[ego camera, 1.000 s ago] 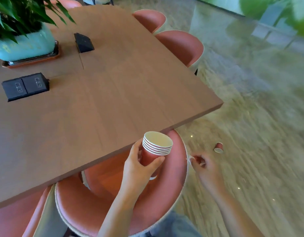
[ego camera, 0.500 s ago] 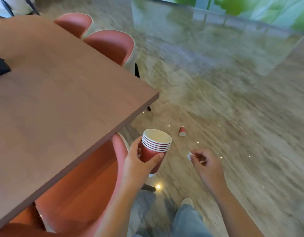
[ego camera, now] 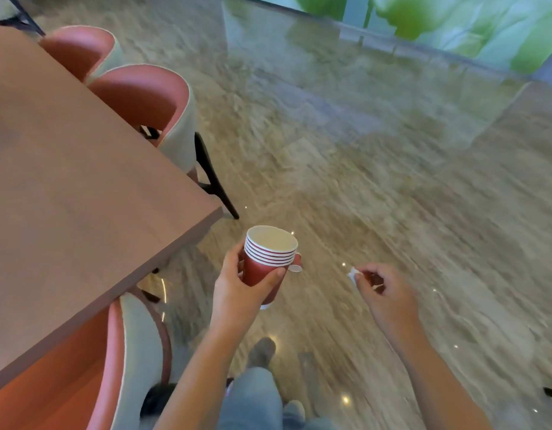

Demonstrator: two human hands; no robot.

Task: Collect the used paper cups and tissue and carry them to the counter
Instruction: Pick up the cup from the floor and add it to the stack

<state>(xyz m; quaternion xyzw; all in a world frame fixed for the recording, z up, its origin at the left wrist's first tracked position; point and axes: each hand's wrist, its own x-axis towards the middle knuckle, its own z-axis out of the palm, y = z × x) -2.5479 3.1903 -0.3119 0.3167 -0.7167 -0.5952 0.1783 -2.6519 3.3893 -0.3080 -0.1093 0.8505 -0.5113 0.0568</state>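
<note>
A stack of paper cups [ego camera: 268,262] is being gripped by the left hand [ego camera: 242,290] while a white tissue [ego camera: 353,274] is being pinched in the curled right hand [ego camera: 385,290].

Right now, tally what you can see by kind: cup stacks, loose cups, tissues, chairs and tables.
Cup stack: 1, in the left hand
Loose cup on the floor: 1
Tissue: 1, in the right hand
Pink chairs: 3
Table: 1
Total: 7
</note>
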